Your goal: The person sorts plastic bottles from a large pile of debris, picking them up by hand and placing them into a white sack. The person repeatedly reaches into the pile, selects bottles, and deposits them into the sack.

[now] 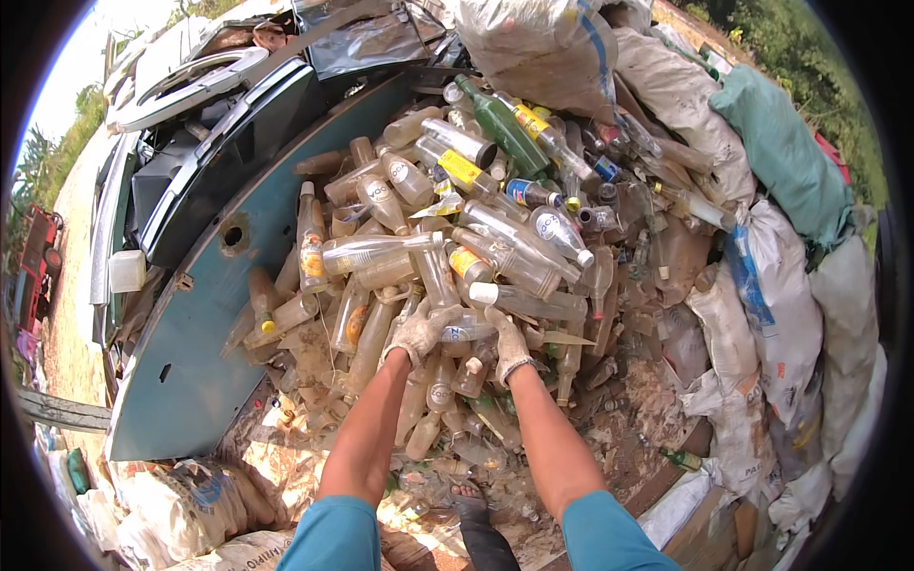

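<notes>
Both my hands wear pale, dirty work gloves and reach into a heap of used glass bottles. A clear bottle with blue lettering (465,329) lies crosswise between them. My left hand (417,332) is closed around its left end, and the fingers of my right hand (507,341) curl at its right end. Just above my right hand lies a clear bottle with a white cap (533,301). Farther up the heap are a clear long-necked bottle (381,251) and a large green bottle (506,126).
A curved blue metal panel (200,328) borders the heap on the left, with black plastic parts (224,162) behind it. Stuffed white sacks (776,305) and a green sack (781,143) line the right. My sandalled foot (468,493) stands on littered ground below.
</notes>
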Motion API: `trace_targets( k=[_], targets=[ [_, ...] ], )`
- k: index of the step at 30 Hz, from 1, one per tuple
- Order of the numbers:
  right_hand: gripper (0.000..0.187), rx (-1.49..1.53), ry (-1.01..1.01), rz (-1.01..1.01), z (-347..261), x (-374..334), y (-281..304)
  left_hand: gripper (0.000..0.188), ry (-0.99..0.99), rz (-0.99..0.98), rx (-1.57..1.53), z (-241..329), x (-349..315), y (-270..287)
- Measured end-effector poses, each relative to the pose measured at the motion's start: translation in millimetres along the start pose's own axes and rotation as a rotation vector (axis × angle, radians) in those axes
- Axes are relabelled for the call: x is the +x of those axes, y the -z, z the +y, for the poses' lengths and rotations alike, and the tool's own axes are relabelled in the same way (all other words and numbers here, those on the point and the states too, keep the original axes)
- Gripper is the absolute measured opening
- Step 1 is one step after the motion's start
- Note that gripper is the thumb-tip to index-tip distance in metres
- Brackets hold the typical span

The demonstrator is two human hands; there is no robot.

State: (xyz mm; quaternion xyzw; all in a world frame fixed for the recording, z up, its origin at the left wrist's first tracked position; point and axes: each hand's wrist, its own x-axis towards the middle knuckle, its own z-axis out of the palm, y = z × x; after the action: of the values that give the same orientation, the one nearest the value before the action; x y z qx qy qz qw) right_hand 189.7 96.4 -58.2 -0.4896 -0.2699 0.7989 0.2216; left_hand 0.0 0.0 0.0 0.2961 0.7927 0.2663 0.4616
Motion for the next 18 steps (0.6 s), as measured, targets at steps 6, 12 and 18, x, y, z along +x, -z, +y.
trace_targets(
  k=[6, 12, 18],
  targets=[
    [0.058, 0.328, -0.201, -0.075, 7.3, -33.4, -26.4, 0.092, -0.123, 0.043, -0.654, -16.9, -6.5, -12.6],
    [0.062, 0.378, -0.304, -0.078, 12.0, -36.0, -17.0, 0.105, -0.093, 0.247, -0.33, -35.2, -36.7, -30.2],
    [0.067, 0.255, -0.315, -0.097, 10.6, -38.1, -16.0, 0.095, 0.034, 0.092, -0.44, -75.4, -31.1, -32.1]
  ],
)
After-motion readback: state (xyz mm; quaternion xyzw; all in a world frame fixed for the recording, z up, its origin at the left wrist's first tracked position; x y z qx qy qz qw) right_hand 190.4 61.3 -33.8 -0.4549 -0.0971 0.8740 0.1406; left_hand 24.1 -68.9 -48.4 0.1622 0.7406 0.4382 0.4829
